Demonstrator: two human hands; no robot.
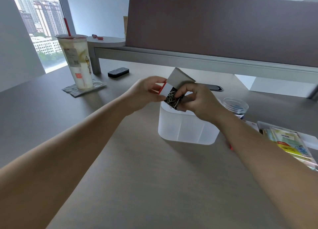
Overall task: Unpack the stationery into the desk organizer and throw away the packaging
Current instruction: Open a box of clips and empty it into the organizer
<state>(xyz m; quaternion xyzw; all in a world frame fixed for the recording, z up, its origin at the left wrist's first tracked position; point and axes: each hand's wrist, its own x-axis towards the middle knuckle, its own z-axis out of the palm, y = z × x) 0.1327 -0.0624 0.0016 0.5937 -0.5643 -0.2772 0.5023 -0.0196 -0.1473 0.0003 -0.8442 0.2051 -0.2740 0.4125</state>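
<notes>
Paper-clip box (169,88), small, white with a red edge, held up over the frosted desk organizer (187,127), flap open and tipped back toward the divider. Gripped on its left side by the left hand (146,91), thumb and fingers curled round the red end. Pinched from the right by the right hand (196,101), fingertips (179,92) curled at the mouth of the box, right among the paper clips (173,99). Both grips clamped on the box, then, neither one slack. Clips seen as a dark tangled heap of wire inside the open carton, just above the organizer's rim.

Organizer stood upright on the table (146,185), pale and translucent, with inner walls faintly showing through its front. Partly hidden at its right side by the right forearm.

Further out, to the right: a clear round tub (236,105) with blue pieces inside, just behind the wrist, and a pile of packaged stationery (289,146) in yellow and green wrapping near the table's edge. A small red thing, mostly hidden, showed at the underside of the right forearm.

To the left, well apart: a tall iced drink (77,62) with a red straw, set on a crumpled napkin (84,89). Beside it, a dark felt eraser (118,72). Behind everything, a brown desk divider (223,27) above a grey shelf.
</notes>
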